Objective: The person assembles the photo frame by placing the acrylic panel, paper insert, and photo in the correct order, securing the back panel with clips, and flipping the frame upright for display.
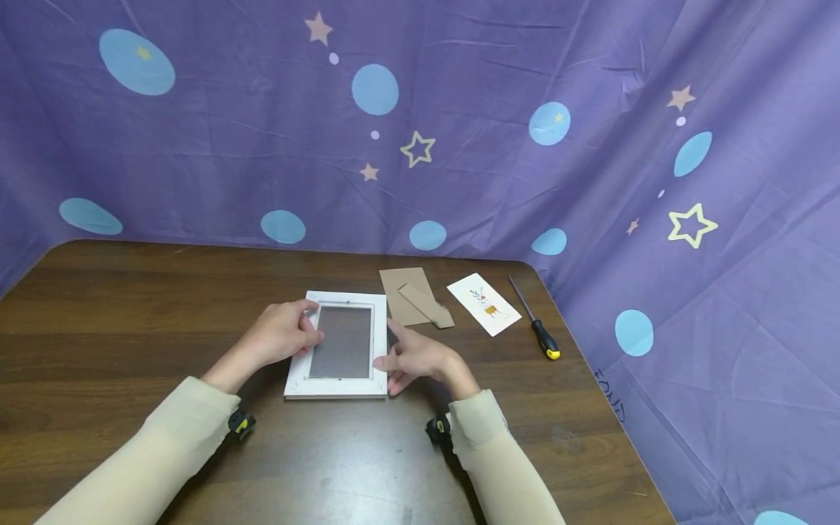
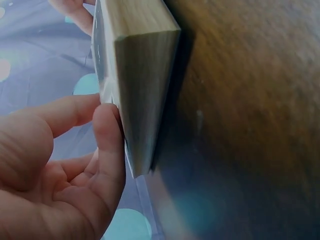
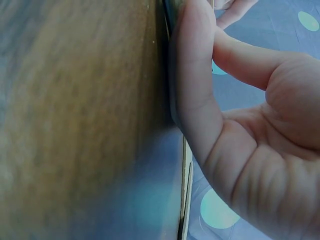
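A white picture frame lies flat on the table in the head view, with a grey panel in its opening and small metal tabs along the inner edge. My left hand holds the frame's left side, its thumb over the inner border. At the opposite side, my right hand grips the edge, thumb on top and fingers along the outer side. The left wrist view shows the frame's thick side beside curled left fingers. In the right wrist view, a long finger covers most of the frame.
Behind the right hand lie a brown cardboard sheet and a folded cardboard strip. Farther right are a white card with a printed drawing and a black-and-yellow screwdriver near the table's right edge. A purple curtain hangs behind the table.
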{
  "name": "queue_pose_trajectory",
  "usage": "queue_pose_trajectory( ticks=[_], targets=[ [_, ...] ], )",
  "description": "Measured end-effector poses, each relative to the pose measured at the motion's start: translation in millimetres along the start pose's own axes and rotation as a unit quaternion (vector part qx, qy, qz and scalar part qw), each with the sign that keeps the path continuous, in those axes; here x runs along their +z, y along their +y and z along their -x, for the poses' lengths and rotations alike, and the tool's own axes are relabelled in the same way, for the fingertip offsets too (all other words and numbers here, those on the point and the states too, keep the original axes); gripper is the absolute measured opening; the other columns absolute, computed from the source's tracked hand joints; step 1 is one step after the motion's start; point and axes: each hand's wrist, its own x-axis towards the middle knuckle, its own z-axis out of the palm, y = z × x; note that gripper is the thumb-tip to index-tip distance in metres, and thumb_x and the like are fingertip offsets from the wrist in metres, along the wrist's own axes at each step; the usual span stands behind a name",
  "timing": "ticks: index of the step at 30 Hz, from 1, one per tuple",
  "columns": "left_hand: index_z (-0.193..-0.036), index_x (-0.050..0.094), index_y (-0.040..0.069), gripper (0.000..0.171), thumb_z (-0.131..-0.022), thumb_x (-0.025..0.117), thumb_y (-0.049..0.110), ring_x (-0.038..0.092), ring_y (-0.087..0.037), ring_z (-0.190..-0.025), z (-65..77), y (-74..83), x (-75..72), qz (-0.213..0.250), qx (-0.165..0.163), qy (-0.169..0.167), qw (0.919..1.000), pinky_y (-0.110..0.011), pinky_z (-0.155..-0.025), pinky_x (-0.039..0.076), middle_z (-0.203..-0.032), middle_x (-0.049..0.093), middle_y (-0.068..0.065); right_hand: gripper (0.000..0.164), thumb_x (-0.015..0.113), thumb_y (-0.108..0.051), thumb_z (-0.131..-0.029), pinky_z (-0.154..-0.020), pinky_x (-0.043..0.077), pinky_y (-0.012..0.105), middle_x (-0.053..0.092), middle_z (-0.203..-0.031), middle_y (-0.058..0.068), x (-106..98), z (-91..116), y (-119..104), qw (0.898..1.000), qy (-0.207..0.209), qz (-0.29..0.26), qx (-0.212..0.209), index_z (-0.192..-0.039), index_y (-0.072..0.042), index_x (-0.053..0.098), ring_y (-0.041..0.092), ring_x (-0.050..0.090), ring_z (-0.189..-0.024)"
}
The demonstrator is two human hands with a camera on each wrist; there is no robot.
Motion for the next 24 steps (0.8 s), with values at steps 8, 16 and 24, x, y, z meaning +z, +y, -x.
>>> queue_pose_trajectory(
  ticks=[8,16,24],
  targets=[
    [-0.145,0.048,-0.018,0.065,-0.094,0.075,0.011,0.058,-0.012,-0.06,1.3,7.3,2.0,-0.033,0.01,0.004,0.9994,-0.028,-0.056,0.048,-0.074,0.066,-0.001,0.099,0.07,-0.006,-0.102,-0.064,0.068,0.044,0.066,-0.091,0.02,-0.1,-0.4,0.6,1.0,0.0,-0.001,0.001,-0.172,-0.017,0.001,0.028,0.07,-0.061],
    [-0.144,0.049,-0.019,0.067,-0.093,0.078,0.013,0.059,-0.017,-0.069,0.6,8.2,3.7,-0.056,0.008,0.009,0.9983,-0.03,-0.061,0.05,-0.08,0.065,-0.004,0.099,0.07,-0.006,-0.102,-0.065,0.068,0.044,0.065,-0.091,0.02,-0.3,-0.5,1.0,1.0,0.001,0.0,0.001,-0.172,-0.017,0.001,0.028,0.07,-0.061],
    [-0.127,0.059,-0.016,0.053,-0.09,0.079,0.017,0.058,-0.03,-0.088,0.9,6.9,5.1,-0.111,0.028,0.021,0.9932,-0.043,-0.078,0.049,-0.084,0.059,-0.007,0.099,0.07,-0.006,-0.102,-0.064,0.068,0.044,0.064,-0.09,0.02,0.0,0.2,0.5,1.0,-0.002,0.0,-0.005,-0.172,-0.018,0.001,0.027,0.07,-0.061]
  ],
)
